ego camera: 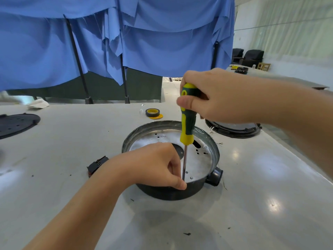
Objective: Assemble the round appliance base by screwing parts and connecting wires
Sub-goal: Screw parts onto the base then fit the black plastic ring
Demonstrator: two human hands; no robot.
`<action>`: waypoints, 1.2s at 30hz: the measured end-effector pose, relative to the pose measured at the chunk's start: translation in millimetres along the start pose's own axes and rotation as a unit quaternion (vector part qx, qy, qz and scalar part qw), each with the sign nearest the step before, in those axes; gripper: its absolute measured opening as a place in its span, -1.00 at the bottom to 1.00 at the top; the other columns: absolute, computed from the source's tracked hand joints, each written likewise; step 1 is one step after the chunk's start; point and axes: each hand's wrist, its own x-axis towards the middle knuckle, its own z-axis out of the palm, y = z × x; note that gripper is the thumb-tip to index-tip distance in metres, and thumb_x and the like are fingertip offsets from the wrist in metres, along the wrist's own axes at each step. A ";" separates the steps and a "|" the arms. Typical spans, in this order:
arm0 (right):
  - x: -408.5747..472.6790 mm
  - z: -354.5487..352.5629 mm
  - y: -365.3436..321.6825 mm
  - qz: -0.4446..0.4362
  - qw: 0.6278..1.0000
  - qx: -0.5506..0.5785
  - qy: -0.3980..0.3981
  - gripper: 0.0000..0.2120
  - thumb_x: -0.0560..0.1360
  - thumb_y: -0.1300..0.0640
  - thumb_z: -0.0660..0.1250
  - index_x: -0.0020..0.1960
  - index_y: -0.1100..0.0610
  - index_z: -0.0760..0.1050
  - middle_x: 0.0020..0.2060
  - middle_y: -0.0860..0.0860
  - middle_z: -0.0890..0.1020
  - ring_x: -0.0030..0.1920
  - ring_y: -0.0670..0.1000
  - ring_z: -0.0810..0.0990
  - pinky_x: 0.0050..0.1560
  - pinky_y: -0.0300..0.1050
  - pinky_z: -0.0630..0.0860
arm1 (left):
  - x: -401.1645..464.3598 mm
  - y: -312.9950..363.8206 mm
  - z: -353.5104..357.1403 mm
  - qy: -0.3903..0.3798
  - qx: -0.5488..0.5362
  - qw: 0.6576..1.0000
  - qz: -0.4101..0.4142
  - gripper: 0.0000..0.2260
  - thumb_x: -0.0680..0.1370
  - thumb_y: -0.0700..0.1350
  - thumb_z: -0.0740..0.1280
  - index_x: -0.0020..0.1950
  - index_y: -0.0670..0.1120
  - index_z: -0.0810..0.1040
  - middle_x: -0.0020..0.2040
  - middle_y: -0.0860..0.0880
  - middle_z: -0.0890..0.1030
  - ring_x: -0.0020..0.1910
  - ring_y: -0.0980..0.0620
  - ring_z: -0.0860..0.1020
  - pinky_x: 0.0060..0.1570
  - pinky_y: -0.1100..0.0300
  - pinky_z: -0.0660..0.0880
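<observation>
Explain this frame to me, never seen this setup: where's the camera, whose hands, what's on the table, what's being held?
There is no robot here. A person wears one wide-angle camera on the head, looking down at their own bare hands, so the arms come in from the bottom and right.

The right hand grips the yellow and green handle of a screwdriver, held nearly upright. The left hand pinches its shaft low down, steadying the tip inside the round base, a dark pot-like shell with a shiny metal plate full of holes.

Also on the grey table: a roll of tape, a black disc far left, a black ring behind the right hand, and a small black part beside the left wrist.
</observation>
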 end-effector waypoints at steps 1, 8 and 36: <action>0.0 1.4 -1.3 0.008 0.999 -0.030 0.018 -0.65 0.52 -0.26 0.13 -0.18 0.02 0.33 -0.37 -0.03 0.48 -0.40 0.00 0.43 -0.38 -0.10 0.32 | -0.1 0.0 0.0 -0.001 0.000 1.000 -0.001 -0.82 0.42 0.13 0.46 -0.17 0.04 0.69 -0.27 0.16 0.65 -0.28 0.30 0.54 -0.40 0.51 0.38; -1.2 13.8 -4.7 0.068 0.980 -0.117 0.147 -0.54 0.49 -0.30 0.12 -0.30 0.07 0.26 -0.43 0.00 0.38 -0.43 0.00 0.34 -0.44 -0.12 0.17 | -0.9 0.9 0.1 -0.003 0.006 1.000 -0.001 -0.82 0.43 0.14 0.46 -0.18 0.04 0.68 -0.27 0.15 0.65 -0.27 0.27 0.55 -0.38 0.47 0.38; -26.2 80.7 99.0 0.324 0.895 0.281 0.121 -0.60 0.39 -0.34 0.27 -0.09 -0.01 0.41 -0.25 0.05 0.64 -0.33 0.00 0.67 -0.29 -0.03 0.64 | -18.4 11.5 -1.9 -0.029 0.152 0.987 -0.042 -0.93 0.45 -0.13 0.38 -0.16 0.03 0.63 -0.18 0.10 0.65 -0.27 0.21 0.56 -0.42 0.41 0.39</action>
